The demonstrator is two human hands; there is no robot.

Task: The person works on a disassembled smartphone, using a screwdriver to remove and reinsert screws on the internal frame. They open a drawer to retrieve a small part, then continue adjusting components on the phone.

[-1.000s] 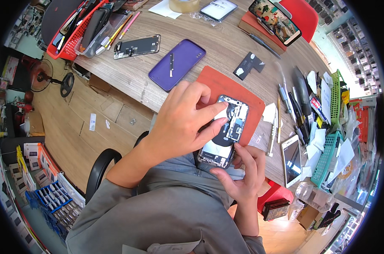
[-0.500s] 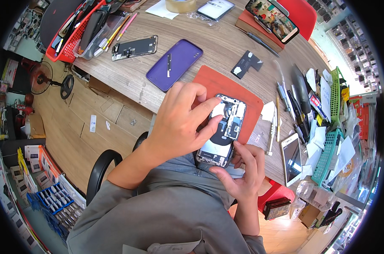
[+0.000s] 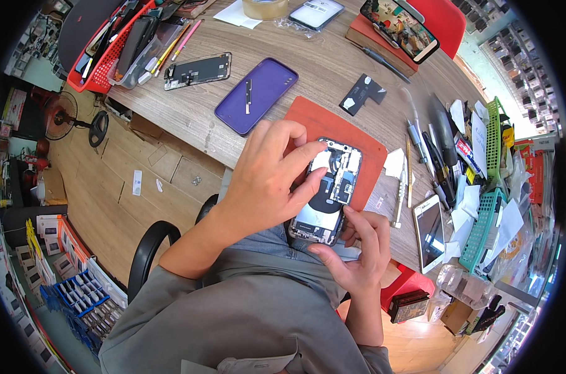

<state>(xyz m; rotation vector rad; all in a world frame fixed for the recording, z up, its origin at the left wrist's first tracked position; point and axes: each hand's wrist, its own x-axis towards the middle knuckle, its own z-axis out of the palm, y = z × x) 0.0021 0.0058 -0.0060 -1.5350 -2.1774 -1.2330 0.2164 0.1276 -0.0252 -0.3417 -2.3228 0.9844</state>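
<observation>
An opened phone [image 3: 325, 202], its inner parts bare, lies tilted partly over the near edge of an orange-red mat [image 3: 371, 149]. Curled around its upper left side is my left hand [image 3: 264, 171], the index fingertip at the top corner and the thumb over the inside; its other fingers are folded and partly hidden. My right hand [image 3: 365, 249] grips the lower right side, fingers bent against the edge and thumb near the bottom end. Beyond the mat lie a purple phone case [image 3: 267, 100] bearing a small strip, a removed screen [image 3: 199, 70] and a black L-shaped battery [image 3: 361, 100].
A red basket [image 3: 93, 78] of tools stands at the far left. On the right are screwdrivers, a white phone [image 3: 429, 234], a teal basket [image 3: 482, 234] and paper scraps. Farther back, a phone [image 3: 407, 31] leans above a brown box [image 3: 367, 34].
Almost nothing differs. Both hands keep their places on the opened phone, with only a very slight shift of the left fingertips.
</observation>
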